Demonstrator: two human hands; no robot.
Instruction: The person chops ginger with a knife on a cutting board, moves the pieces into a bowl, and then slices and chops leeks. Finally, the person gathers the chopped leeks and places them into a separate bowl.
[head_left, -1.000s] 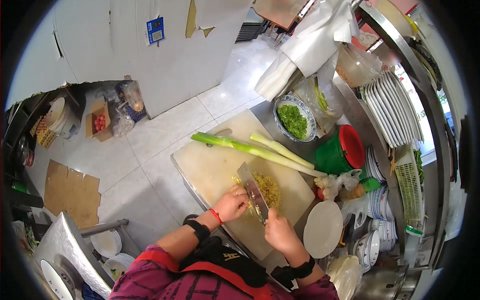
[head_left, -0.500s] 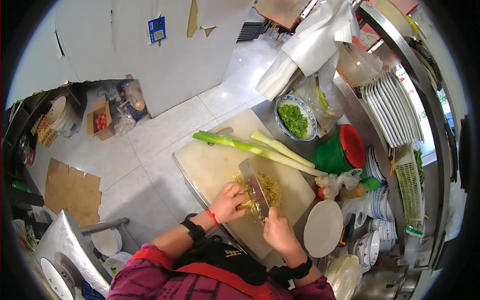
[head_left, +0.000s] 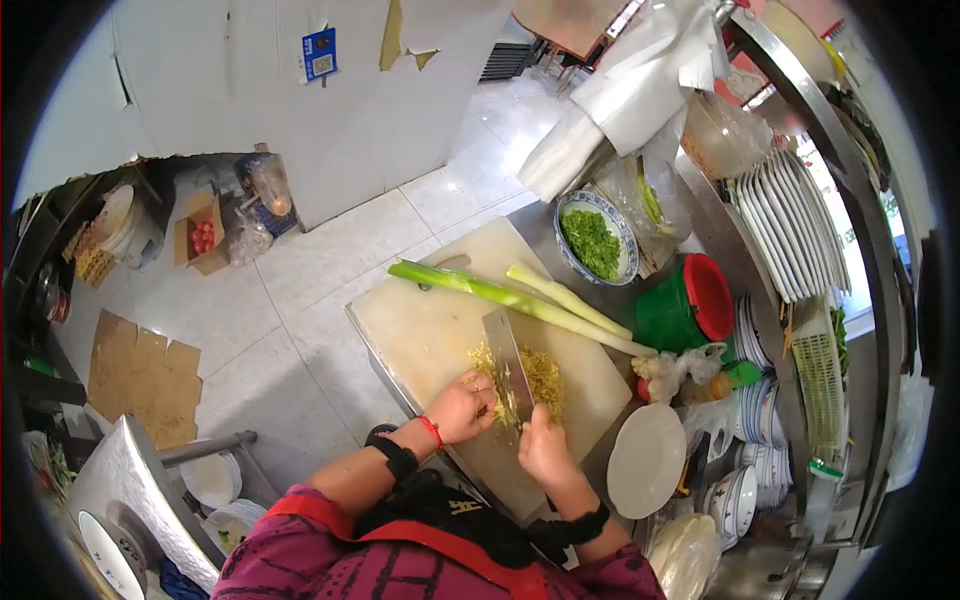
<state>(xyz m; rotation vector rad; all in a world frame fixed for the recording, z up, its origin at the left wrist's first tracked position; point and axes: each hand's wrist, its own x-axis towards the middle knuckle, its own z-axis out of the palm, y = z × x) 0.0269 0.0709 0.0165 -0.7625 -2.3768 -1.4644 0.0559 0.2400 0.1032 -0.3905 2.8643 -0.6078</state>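
My right hand (head_left: pixel 547 452) is wrapped round the handle of a cleaver (head_left: pixel 509 362), its broad blade standing on the cutting board (head_left: pixel 420 320). Finely chopped yellow pieces (head_left: pixel 545 383) lie on both sides of the blade. Just left of the blade, my left hand (head_left: pixel 464 410) has its fingers curled down at the edge of the pile; what lies under the fingertips is hidden. Beyond the pile, a long green-and-white leek (head_left: pixel 500 293) and a paler stalk (head_left: pixel 560 296) rest across the board's far side.
Behind the board stand a blue-patterned bowl of chopped greens (head_left: pixel 592 243) and a green tub with a red rim (head_left: pixel 668 310). An oval white plate (head_left: pixel 646 462) lies to the right, near stacked bowls (head_left: pixel 733 500). Upright plates (head_left: pixel 790 228) fill the right shelf.
My left hand has shifted slightly down and its fingers are more curled. The cleaver has moved a little, with my right hand still on its handle. The view has shifted slightly.
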